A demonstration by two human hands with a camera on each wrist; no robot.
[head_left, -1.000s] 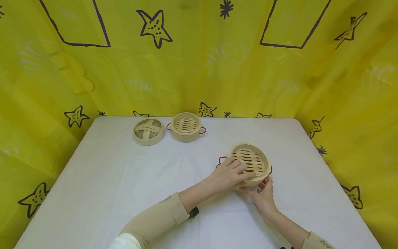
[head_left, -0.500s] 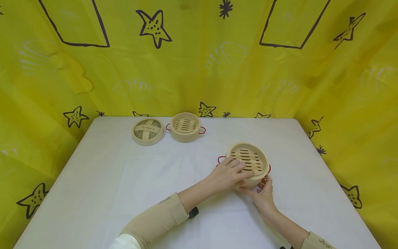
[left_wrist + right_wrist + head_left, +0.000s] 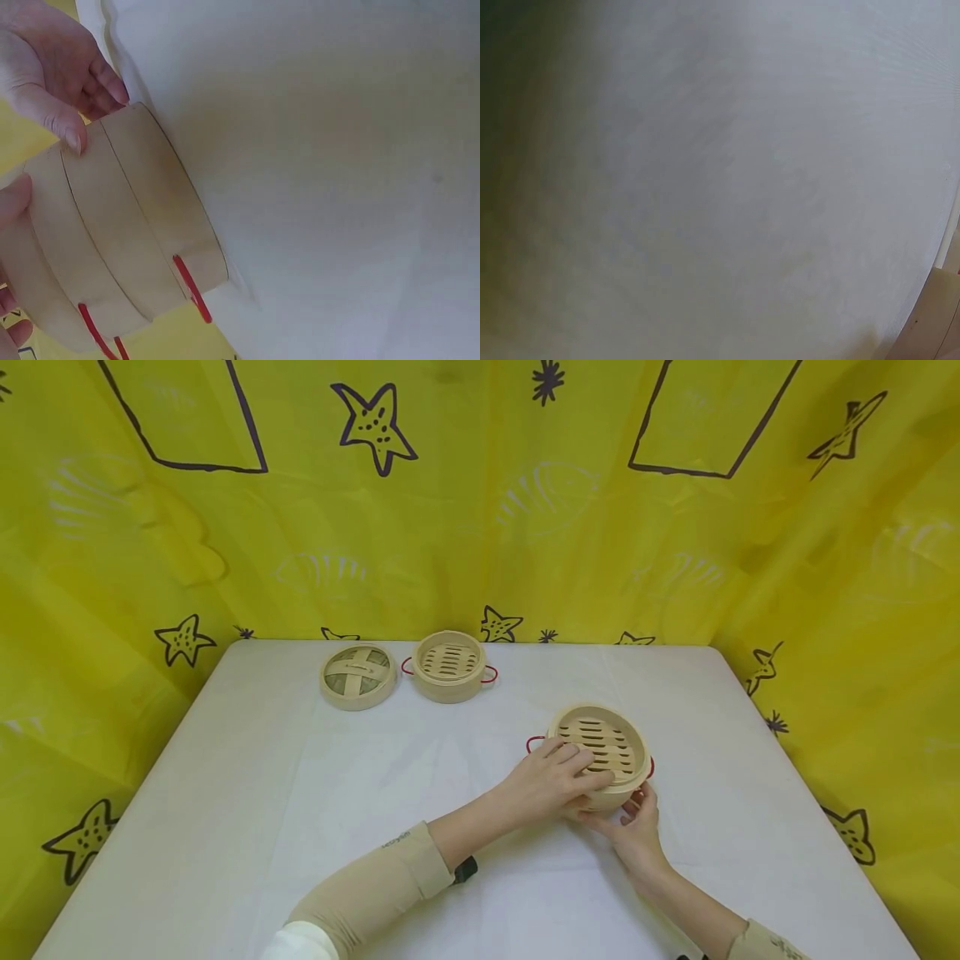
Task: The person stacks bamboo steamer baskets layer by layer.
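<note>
A round stack of bamboo steamer baskets (image 3: 600, 752) with slatted bottoms and red side handles stands at the right of the table. My left hand (image 3: 551, 781) grips the near left rim of the top basket, fingers over the edge and thumb on the outer wall. Low on the near right side, my right hand (image 3: 633, 839) holds the stack. In the left wrist view, the tiers of the steamer (image 3: 120, 210) show seams between them, and the right thumb (image 3: 71, 139) lies against the wall. Only a sliver of the steamer (image 3: 930, 319) enters the right wrist view.
Another bamboo steamer basket (image 3: 448, 672) with red handles stands at the back of the white-covered table (image 3: 375, 760). To its left lies a woven bamboo lid (image 3: 357, 677) with a cross band. A yellow curtain (image 3: 450, 527) encloses the back and sides.
</note>
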